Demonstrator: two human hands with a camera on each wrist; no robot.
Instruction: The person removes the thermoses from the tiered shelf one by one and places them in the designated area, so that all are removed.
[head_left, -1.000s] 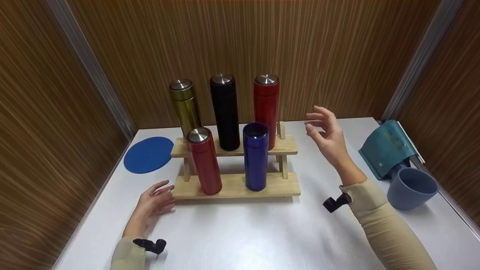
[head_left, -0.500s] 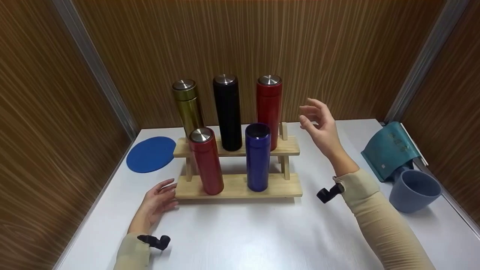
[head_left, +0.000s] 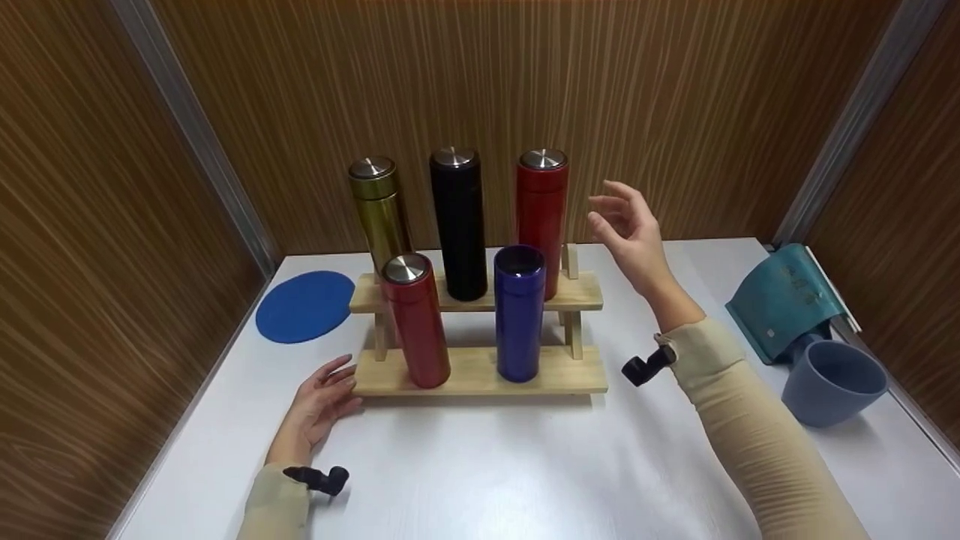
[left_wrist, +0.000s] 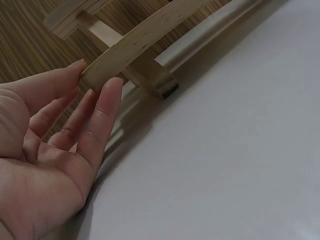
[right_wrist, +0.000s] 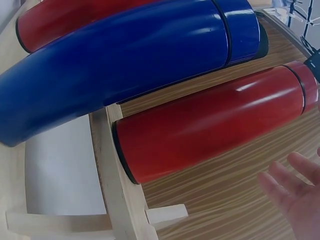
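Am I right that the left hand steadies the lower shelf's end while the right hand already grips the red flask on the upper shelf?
Not quite. The right hand is open beside the red flask, apart from it, as the head view shows. The rest holds: the left hand touches the lower shelf at its end.

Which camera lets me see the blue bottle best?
The head view: the blue bottle stands whole and upright on the wooden rack's lower shelf. The right wrist view shows it close up, its base end cut off. The left wrist view misses it.
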